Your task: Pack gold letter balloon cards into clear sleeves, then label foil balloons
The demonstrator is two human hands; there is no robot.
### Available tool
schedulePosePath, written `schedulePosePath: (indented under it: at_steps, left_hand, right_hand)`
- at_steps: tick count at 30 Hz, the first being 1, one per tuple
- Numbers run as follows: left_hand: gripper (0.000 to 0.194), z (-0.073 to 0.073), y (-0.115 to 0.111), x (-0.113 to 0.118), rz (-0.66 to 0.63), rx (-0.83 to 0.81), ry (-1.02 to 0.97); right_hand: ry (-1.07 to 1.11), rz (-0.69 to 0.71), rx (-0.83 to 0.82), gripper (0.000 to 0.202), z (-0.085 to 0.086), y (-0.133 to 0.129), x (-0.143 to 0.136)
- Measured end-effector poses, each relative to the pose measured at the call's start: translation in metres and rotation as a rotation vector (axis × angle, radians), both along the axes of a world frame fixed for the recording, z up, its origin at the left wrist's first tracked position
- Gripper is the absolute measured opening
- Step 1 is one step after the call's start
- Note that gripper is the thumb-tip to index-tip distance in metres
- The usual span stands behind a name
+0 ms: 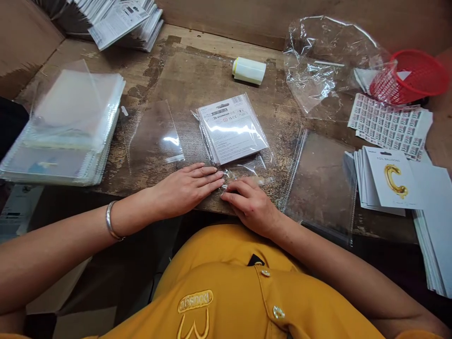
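Note:
White printed cards in clear sleeves (233, 129) lie stacked at the middle of the table, the top one with its barcode side up. At the near end of this stack, a clear plastic flap (247, 165) reaches toward the table's front edge. My left hand (187, 188) lies flat with its fingers stretched out, their tips on the clear plastic. Close beside those tips, my right hand (249, 202) is closed, thumb and forefinger pinched at the plastic's edge. A single empty clear sleeve (155, 134) lies left of the stack.
Clear sleeves (67, 127) are piled at left, packaged cards (120, 26) at back left. A label roll (249, 70) stands behind. Right are a crumpled bag (318, 61), red basket (420, 77), sticker sheets (388, 125), clear sleeves (321, 179) and balloon cards (395, 179).

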State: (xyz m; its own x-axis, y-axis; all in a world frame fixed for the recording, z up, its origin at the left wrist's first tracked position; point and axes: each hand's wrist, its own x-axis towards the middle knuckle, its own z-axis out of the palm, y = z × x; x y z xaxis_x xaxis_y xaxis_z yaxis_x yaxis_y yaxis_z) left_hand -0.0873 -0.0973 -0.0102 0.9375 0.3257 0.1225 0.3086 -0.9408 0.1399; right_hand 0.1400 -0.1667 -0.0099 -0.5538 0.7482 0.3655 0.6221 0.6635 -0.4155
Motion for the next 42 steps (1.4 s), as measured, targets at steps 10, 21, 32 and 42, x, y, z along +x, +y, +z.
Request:
schedulePosePath:
  at_steps: [10, 21, 32, 42]
  left_hand:
    - [0.046, -0.003, 0.0, -0.001, -0.001, -0.023, -0.029]
    - [0.044, -0.003, 0.001, -0.001, -0.025, 0.036, -0.063]
    - [0.022, 0.009, 0.006, 0.018, 0.052, 0.106, -0.194]
    - [0.019, 0.0, 0.006, 0.018, 0.078, 0.266, -0.272]
  right_hand:
    - [-0.096, 0.013, -0.05, 0.02, 0.016, -0.01, 0.002]
    - [-0.083, -0.035, -0.142, 0.012, 0.01, 0.014, -0.009]
    - [0.159, -0.025, -0.412, 0.011, 0.023, 0.015, -0.014]
    - [0.439, -0.447, -0.905, 0.029, 0.069, -0.137, 0.129]
